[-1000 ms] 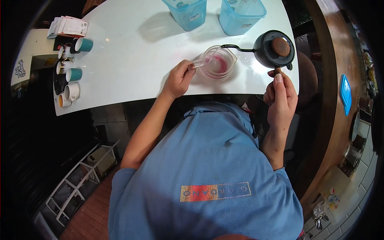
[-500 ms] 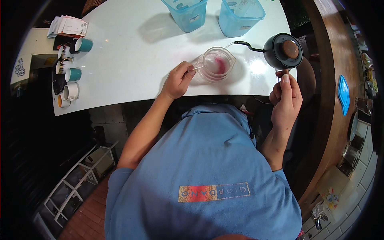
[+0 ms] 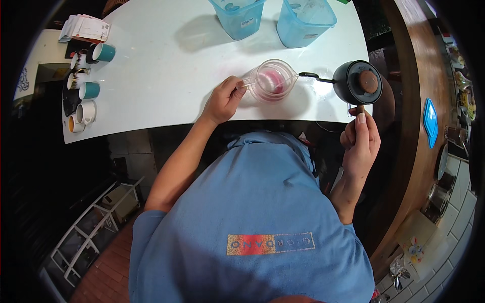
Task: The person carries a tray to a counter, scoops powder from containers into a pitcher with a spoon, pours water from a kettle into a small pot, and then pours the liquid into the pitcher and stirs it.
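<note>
My left hand [image 3: 225,100] is closed on the handle of a clear glass jug [image 3: 273,96], which rests on the white table [image 3: 166,81] near its front edge. Pinkish-red liquid shows at the bottom of the jug. Over to the right, my right hand [image 3: 360,137] grips the wooden handle of a black gooseneck kettle [image 3: 347,83] with a brown lid knob. The kettle's thin spout points left at the jug's rim, and a fine stream of clear liquid runs from its tip into the jug.
Two translucent blue plastic tubs [image 3: 240,22] [image 3: 305,25] stand at the table's far side. Several cups [image 3: 89,91] line the left edge, near a stack of papers [image 3: 85,28]. A wooden counter [image 3: 411,166] holding a blue lid [image 3: 430,122] runs along the right.
The kettle has tilted and moved slightly down, bringing its spout tip lower, beside the jug's right rim. The stream now lands farther inside the jug. My left hand keeps its hold.
</note>
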A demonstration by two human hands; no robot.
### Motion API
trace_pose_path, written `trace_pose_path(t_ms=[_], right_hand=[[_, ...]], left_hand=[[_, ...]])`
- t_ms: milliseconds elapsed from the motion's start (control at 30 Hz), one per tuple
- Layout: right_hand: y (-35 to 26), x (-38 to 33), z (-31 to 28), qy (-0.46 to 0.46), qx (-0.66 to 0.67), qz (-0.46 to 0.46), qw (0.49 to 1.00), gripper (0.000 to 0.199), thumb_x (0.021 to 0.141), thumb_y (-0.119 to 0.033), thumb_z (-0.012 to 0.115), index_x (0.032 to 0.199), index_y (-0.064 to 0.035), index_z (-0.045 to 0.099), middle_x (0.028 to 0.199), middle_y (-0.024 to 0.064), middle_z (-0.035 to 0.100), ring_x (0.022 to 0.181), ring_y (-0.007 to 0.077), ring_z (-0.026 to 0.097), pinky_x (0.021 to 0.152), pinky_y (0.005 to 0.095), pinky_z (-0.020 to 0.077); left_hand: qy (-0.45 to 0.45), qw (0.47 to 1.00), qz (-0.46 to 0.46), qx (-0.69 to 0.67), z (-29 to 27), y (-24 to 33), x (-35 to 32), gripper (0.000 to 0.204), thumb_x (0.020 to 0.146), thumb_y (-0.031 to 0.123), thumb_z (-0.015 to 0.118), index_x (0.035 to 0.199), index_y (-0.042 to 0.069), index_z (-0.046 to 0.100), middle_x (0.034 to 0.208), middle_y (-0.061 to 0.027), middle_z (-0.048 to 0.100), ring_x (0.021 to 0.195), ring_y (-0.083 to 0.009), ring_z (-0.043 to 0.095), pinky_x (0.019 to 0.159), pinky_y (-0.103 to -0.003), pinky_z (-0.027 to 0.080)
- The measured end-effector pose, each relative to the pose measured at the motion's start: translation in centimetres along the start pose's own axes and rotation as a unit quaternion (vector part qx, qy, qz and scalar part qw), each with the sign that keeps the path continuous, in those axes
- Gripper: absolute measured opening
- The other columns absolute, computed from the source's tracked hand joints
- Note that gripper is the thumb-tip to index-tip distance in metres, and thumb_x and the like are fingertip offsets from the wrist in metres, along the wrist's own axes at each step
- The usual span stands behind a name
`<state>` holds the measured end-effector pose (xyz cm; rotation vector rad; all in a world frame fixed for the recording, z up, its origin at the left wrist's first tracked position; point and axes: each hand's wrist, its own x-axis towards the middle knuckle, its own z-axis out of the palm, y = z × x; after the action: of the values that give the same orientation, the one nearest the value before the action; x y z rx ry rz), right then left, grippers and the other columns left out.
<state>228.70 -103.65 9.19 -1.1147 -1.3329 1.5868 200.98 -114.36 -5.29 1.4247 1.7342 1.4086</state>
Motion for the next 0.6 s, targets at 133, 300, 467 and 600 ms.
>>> trace_pose_path(t_ms=[133,300,467,600], right_hand=[[0.0,-0.4,0.3,-0.001,0.001,0.01,1.0,0.029,0.098,-0.021,0.05,0.107,0.006,0.056,0.06,-0.0062,0.037,0.051,0.0006,0.029,0.046,0.0198,0.0214],[0.1,-0.2,0.5,-0.027,0.013,0.008,1.0,0.027,0.098,-0.02,0.05,0.106,0.0053,0.056,0.06,-0.0059,0.038,0.051,0.0007,0.03,0.047,0.0198,0.0223],[-0.4,0.1,1.2,-0.02,0.012,0.002,1.0,0.026,0.098,-0.02,0.05,0.105,0.0049,0.056,0.061,-0.0056,0.039,0.051,0.0009,0.031,0.047,0.0196,0.023],[-0.4,0.6,1.5,-0.027,0.016,-0.01,0.999,0.027,0.098,-0.02,0.05,0.105,0.0048,0.057,0.061,-0.0054,0.039,0.052,0.001,0.032,0.047,0.0195,0.0236]], left_hand=[[-0.002,1.0,0.001,0.009,-0.1,0.2,0.0,0.015,0.093,0.015,0.056,0.094,0.0,0.054,0.082,-0.0106,0.054,0.065,-0.0222,0.051,0.062,-0.03,0.043],[-0.008,1.0,0.001,0.017,-0.1,0.3,0.0,0.015,0.093,0.014,0.056,0.096,-0.001,0.054,0.085,-0.0126,0.056,0.071,-0.0276,0.054,0.067,-0.033,0.045],[-0.01,0.999,0.016,0.04,0.1,0.5,0.1,0.015,0.093,0.013,0.055,0.099,0.0,0.054,0.087,-0.0147,0.058,0.079,-0.033,0.057,0.071,-0.036,0.047],[-0.006,0.999,0.007,0.044,0.1,0.2,-0.3,0.014,0.093,0.012,0.055,0.1,0.001,0.054,0.088,-0.0149,0.058,0.08,-0.0333,0.058,0.072,-0.036,0.047]])
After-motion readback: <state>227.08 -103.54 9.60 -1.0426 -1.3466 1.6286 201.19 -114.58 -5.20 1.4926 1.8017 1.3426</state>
